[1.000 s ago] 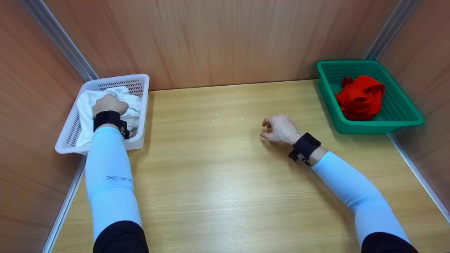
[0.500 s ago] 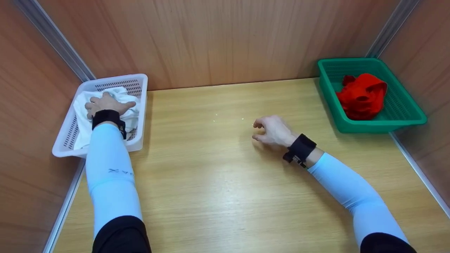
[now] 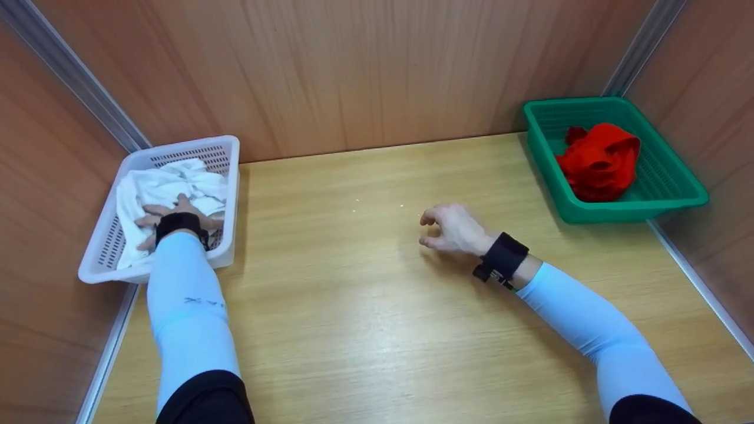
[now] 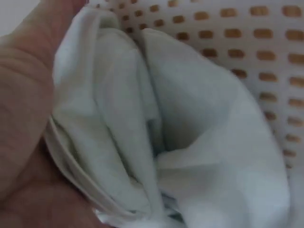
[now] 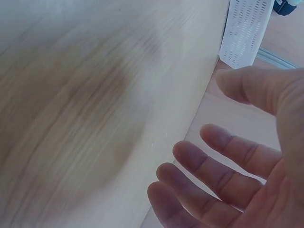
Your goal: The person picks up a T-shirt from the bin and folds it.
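Observation:
On the left, a white plastic basket (image 3: pixel 235 200) with slotted walls holds a crumpled white cloth (image 3: pixel 162 185). My left hand (image 3: pixel 185 207) is down in that basket with spread fingers, resting on the near part of the cloth. In the left wrist view the palm lies along the folds of the white cloth (image 4: pixel 109 99), and the basket wall (image 4: pixel 237 33) rises behind. My right hand (image 3: pixel 456 229) hovers low over the middle right of the table, fingers loosely curved. Nothing shows between its thumb and fingers (image 5: pixel 218 173) in the right wrist view.
A green basket (image 3: pixel 642 210) with a bunched red cloth (image 3: pixel 604 162) stands at the back right. Wooden panels (image 3: pixel 377 70) enclose the table (image 3: pixel 341 282) at the back and both sides. A few tiny pale specks (image 3: pixel 356 201) lie on the tabletop.
My left hand has uncurled from a fist, spread its fingers and drawn back toward the near side of the white basket. The right hand has shifted slightly left.

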Action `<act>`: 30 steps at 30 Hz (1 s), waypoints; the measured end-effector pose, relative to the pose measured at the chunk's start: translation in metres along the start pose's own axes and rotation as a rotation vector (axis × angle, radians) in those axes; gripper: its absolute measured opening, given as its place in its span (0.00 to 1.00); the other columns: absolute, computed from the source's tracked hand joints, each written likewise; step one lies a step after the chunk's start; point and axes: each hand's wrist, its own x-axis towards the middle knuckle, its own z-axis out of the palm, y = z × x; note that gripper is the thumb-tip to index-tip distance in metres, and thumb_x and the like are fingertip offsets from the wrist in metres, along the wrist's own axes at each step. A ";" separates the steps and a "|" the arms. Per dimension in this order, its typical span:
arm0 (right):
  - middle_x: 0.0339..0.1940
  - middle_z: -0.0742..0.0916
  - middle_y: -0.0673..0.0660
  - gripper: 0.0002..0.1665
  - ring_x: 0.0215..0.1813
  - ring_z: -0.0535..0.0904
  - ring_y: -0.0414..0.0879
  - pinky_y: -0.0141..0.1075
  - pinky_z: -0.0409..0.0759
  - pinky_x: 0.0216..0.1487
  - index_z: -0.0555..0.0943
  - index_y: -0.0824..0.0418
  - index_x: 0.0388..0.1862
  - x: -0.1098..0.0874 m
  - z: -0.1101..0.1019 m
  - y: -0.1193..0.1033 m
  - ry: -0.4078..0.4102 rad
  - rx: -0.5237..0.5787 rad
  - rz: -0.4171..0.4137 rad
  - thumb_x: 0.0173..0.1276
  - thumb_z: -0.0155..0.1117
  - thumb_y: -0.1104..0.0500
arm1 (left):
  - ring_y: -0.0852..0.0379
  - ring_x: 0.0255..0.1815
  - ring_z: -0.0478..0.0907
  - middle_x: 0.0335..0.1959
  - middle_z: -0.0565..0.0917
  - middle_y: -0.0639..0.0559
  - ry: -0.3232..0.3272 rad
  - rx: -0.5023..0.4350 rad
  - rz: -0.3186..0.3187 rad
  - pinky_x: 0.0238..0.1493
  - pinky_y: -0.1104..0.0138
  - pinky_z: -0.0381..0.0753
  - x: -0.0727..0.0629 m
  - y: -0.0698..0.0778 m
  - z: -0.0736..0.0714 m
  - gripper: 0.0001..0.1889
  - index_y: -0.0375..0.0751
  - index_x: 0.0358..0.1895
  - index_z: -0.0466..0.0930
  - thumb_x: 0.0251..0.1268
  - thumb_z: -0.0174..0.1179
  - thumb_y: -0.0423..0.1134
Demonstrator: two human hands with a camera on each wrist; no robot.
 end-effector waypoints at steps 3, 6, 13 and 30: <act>0.54 0.95 0.65 0.24 0.56 0.92 0.62 0.57 0.90 0.58 0.90 0.65 0.57 -0.003 0.002 -0.001 -0.002 -0.001 -0.016 0.72 0.81 0.49 | 0.01 0.81 0.14 0.77 0.07 0.10 -0.054 0.005 0.024 0.68 0.06 0.51 0.026 -0.011 0.005 0.71 0.51 0.91 0.17 0.69 0.66 0.72; 0.54 0.95 0.65 0.23 0.57 0.92 0.62 0.57 0.90 0.60 0.90 0.64 0.56 -0.005 0.003 -0.003 -0.008 0.006 -0.022 0.72 0.81 0.49 | -0.02 0.80 0.19 0.78 0.11 0.07 -0.077 0.061 0.071 0.70 0.07 0.53 0.045 -0.020 0.004 0.73 0.51 0.92 0.22 0.63 0.69 0.75; 0.56 0.95 0.65 0.24 0.59 0.92 0.62 0.57 0.90 0.63 0.90 0.64 0.57 -0.005 0.002 -0.005 -0.028 0.047 -0.003 0.72 0.81 0.49 | 0.00 0.81 0.36 0.80 0.33 0.00 -0.049 0.183 0.156 0.84 0.18 0.43 0.016 -0.012 -0.006 0.65 0.35 0.92 0.38 0.69 0.66 0.69; 0.62 0.94 0.64 0.26 0.64 0.89 0.61 0.58 0.86 0.68 0.89 0.64 0.61 0.016 0.007 -0.013 -0.075 0.123 0.014 0.77 0.76 0.46 | 0.15 0.83 0.58 0.79 0.63 0.13 0.125 0.110 0.053 0.81 0.29 0.64 0.036 -0.024 -0.010 0.37 0.21 0.83 0.57 0.84 0.48 0.47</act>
